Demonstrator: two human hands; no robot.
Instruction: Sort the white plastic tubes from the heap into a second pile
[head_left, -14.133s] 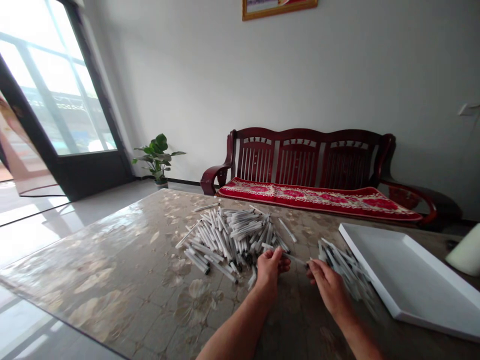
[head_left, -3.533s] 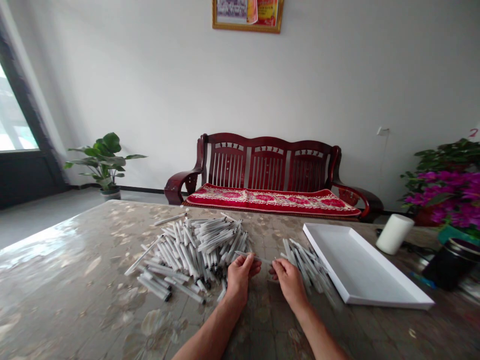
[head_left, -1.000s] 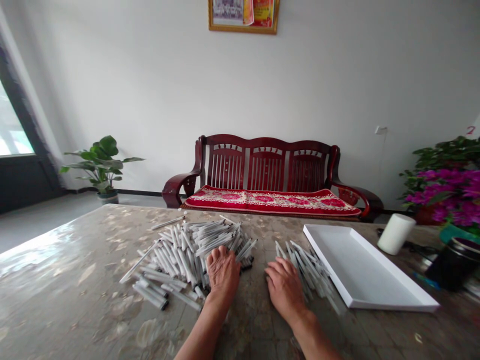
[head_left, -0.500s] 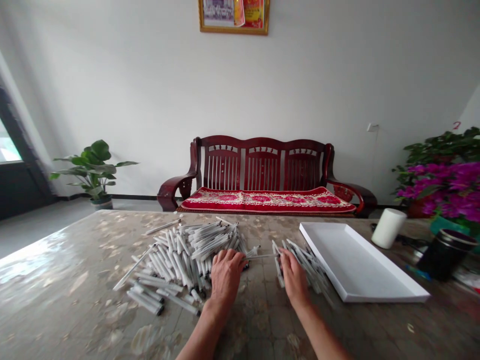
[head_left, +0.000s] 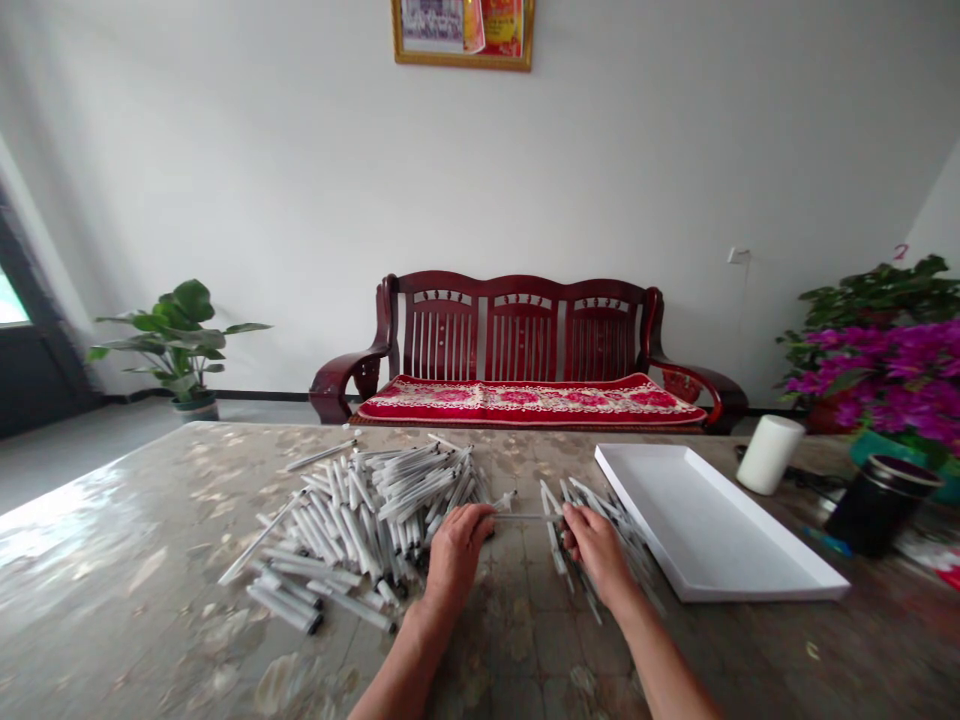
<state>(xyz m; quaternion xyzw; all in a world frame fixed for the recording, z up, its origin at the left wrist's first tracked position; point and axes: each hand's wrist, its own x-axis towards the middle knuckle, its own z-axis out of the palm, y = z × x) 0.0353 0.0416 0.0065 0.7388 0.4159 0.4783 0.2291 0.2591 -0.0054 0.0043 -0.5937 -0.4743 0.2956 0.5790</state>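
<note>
A slim whitish pen is stretched level between my two hands above the table. My left hand pinches one end of it, beside a large heap of pale pens with black ends. At the other end, the fingers of my right hand are closed on the pen. Under and around that hand lies a smaller pile of pens, partly hidden by it. Just right of this pile is a shallow white box tray.
The patterned table spreads across the front. A white cylinder, a black cup and purple flowers stand at the right. Behind the table is a dark red wooden bench; a potted plant is at the left.
My right hand has closed on the pen's right end, and the pen now lies straight between both hands. The view has shifted slightly to the right.
</note>
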